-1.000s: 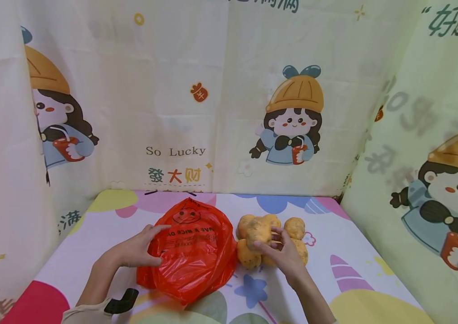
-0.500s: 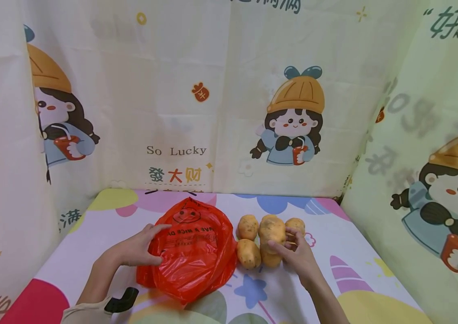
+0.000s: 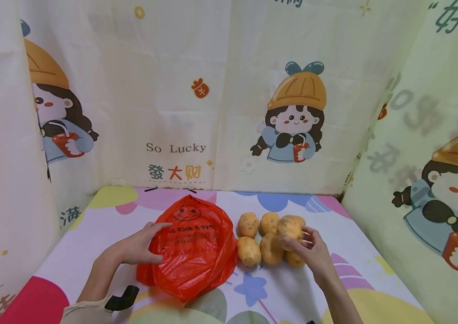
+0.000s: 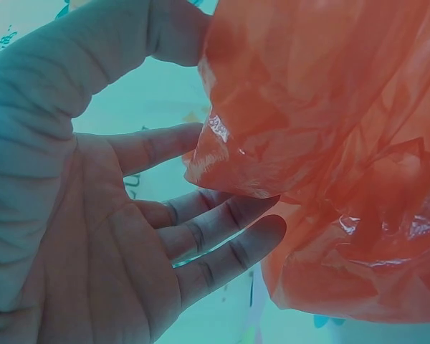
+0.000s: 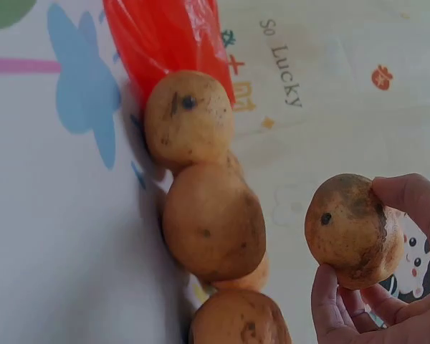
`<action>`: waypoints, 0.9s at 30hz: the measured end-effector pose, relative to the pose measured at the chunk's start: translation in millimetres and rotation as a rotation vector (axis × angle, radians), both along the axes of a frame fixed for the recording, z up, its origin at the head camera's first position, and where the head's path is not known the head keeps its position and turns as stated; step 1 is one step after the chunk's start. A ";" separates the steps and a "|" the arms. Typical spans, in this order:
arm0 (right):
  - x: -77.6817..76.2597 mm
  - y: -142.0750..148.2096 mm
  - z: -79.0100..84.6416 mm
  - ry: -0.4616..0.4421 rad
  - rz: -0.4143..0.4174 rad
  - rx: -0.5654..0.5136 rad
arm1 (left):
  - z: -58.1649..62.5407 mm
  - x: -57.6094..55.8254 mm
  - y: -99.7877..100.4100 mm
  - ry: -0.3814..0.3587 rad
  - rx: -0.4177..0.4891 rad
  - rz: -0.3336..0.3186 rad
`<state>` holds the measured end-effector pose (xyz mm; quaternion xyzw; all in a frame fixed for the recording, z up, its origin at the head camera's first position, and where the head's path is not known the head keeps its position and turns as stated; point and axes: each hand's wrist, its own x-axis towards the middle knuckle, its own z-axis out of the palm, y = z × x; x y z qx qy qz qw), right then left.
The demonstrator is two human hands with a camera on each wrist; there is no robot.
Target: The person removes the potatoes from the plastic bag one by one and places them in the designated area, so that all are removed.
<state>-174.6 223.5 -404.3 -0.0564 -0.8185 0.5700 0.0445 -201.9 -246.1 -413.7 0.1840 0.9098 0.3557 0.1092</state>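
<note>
My right hand (image 3: 319, 255) pinches a potato (image 3: 288, 229) between thumb and fingers, raised over the right end of a potato group. In the right wrist view the held potato (image 5: 346, 231) shows a dark spot and rough skin, apart from the others. Several yellow-brown potatoes (image 3: 249, 252) lie together in two rows on the table. To their left lies a crumpled red plastic bag (image 3: 196, 265) with a printed face. My left hand (image 3: 138, 247) is at the bag's left side, fingers spread; in the left wrist view the loosely extended fingers (image 4: 215, 265) overlap the bag's edge.
A cloth with a colourful print covers the table (image 3: 277, 292). Printed fabric walls (image 3: 229, 112) enclose it at the back and both sides. The bag's right edge sits right beside the nearest potatoes.
My right hand has carried the potato rightward across the group, uncovering the left and middle potatoes. The left hand and the bag have stayed in place.
</note>
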 end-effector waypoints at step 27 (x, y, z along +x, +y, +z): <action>4.3 66.4 2.6 -0.055 -0.122 0.078 | 1.5 1.1 1.2 0.000 -0.004 0.011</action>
